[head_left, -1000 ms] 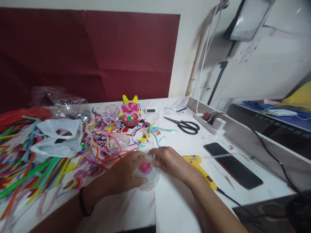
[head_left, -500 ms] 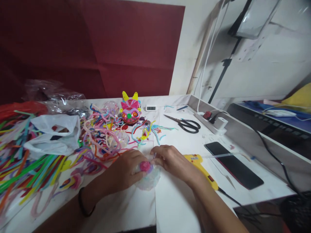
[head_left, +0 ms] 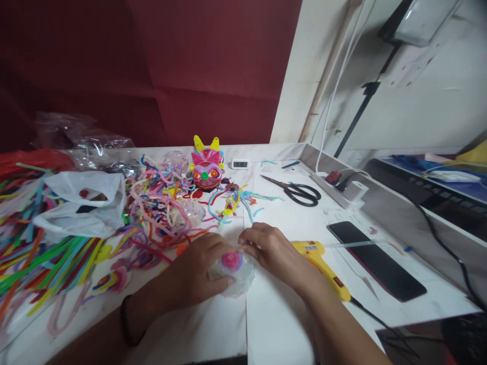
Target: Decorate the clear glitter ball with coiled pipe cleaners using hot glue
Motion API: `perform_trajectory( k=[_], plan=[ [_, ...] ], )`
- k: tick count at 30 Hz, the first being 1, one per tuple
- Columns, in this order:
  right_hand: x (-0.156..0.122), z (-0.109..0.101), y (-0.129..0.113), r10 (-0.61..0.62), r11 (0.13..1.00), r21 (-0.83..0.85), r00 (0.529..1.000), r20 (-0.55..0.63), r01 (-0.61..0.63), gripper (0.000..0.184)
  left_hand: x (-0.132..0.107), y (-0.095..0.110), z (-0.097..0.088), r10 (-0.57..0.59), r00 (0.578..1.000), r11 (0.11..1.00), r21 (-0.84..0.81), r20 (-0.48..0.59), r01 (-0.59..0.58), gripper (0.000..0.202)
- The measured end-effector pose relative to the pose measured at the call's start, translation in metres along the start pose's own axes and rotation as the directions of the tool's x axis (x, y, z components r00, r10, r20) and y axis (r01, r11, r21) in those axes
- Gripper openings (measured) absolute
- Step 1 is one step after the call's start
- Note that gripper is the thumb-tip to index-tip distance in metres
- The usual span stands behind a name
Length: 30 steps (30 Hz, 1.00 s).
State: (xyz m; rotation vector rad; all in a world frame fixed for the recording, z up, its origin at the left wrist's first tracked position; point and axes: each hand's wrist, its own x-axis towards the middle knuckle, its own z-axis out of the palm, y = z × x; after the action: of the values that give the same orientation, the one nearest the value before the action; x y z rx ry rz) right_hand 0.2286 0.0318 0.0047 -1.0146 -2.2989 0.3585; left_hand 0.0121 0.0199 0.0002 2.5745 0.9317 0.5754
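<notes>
A translucent, whitish rounded piece (head_left: pixel 243 281) bears a pink and purple coil (head_left: pixel 232 260) on its near face. My left hand (head_left: pixel 200 268) is wrapped round its left side, with the thumb across the lower front. At the upper right edge, my right hand (head_left: pixel 264 246) has thumb and fingertips pinched together against the coil's rim. Whatever lies between those fingertips is too small to make out. Behind them stands a finished lion-like head (head_left: pixel 206 170) made of bright fuzzy stems, with yellow horns.
Colourful pipe cleaners (head_left: pixel 72 263) and a white plastic bag (head_left: pixel 85 203) cover the left side. To the right lie black-handled scissors (head_left: pixel 300 192), a yellow glue gun (head_left: pixel 323 266), tweezers (head_left: pixel 365 281) and a dark phone (head_left: pixel 376 261). A power strip (head_left: pixel 342 195) runs along the tray edge.
My left thumb has moved down off the coil, so more of the coil and the translucent piece shows. My right fingertips remain pinched at its upper edge. The camera view has shifted slightly.
</notes>
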Motion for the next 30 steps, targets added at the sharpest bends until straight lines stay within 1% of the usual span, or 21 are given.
perform_trajectory(
  k=[3, 6, 8, 12, 15, 18, 19, 21, 23, 26, 30],
  plan=[
    [0.000, 0.001, 0.001, 0.003, 1.000, 0.004, 1.000, -0.010, -0.003, 0.006, -0.002, 0.000, 0.009, -0.038, 0.998, 0.999, -0.008, -0.045, 0.038, 0.049],
    [-0.001, 0.002, 0.001, 0.006, 1.000, 0.008, 1.000, -0.014, -0.006, 0.005, -0.001, -0.002, 0.016, -0.037, 0.997, 0.999, -0.025, -0.073, 0.035, 0.045],
    [-0.001, 0.002, 0.001, 0.005, 1.000, 0.012, 1.000, -0.015, -0.004, 0.005, -0.001, -0.002, 0.018, -0.044, 0.996, 0.998, -0.048, -0.077, 0.040, 0.042],
    [-0.002, 0.002, 0.000, 0.007, 1.000, 0.013, 1.000, -0.009, -0.007, 0.004, 0.000, -0.006, 0.014, -0.051, 0.997, 0.996, -0.079, -0.066, 0.045, 0.045],
    [-0.003, 0.002, -0.003, 0.016, 1.000, 0.003, 1.000, -0.001, -0.016, 0.006, -0.001, -0.009, 0.008, -0.037, 0.999, 0.995, -0.095, -0.034, 0.034, 0.046],
    [-0.003, 0.003, -0.007, 0.036, 0.999, -0.011, 0.999, 0.006, -0.036, 0.005, -0.003, -0.010, 0.003, -0.062, 0.998, 0.990, -0.130, 0.003, 0.062, 0.048],
    [-0.003, 0.003, -0.007, 0.044, 0.999, -0.015, 0.999, 0.008, -0.044, 0.005, -0.003, -0.009, 0.003, -0.068, 0.998, 0.988, -0.139, 0.005, 0.068, 0.045],
    [-0.004, 0.004, -0.009, 0.060, 0.998, -0.024, 0.998, 0.011, -0.060, 0.004, -0.003, -0.006, 0.004, -0.054, 0.998, 0.990, -0.136, -0.033, 0.049, 0.033],
    [-0.004, 0.004, -0.009, 0.071, 0.997, -0.032, 0.997, 0.012, -0.071, 0.003, -0.003, -0.003, 0.007, -0.007, 0.995, 0.996, -0.093, -0.103, -0.002, 0.022],
    [-0.003, 0.005, -0.009, 0.080, 0.996, -0.044, 0.997, 0.012, -0.080, 0.002, -0.002, 0.001, 0.012, 0.023, 0.980, 1.000, -0.011, -0.198, -0.025, 0.020],
    [-0.004, 0.005, -0.010, 0.084, 0.995, -0.049, 0.996, 0.013, -0.083, 0.004, -0.002, 0.004, 0.016, -0.012, 0.973, 1.000, 0.019, -0.232, 0.017, 0.016]
  ],
)
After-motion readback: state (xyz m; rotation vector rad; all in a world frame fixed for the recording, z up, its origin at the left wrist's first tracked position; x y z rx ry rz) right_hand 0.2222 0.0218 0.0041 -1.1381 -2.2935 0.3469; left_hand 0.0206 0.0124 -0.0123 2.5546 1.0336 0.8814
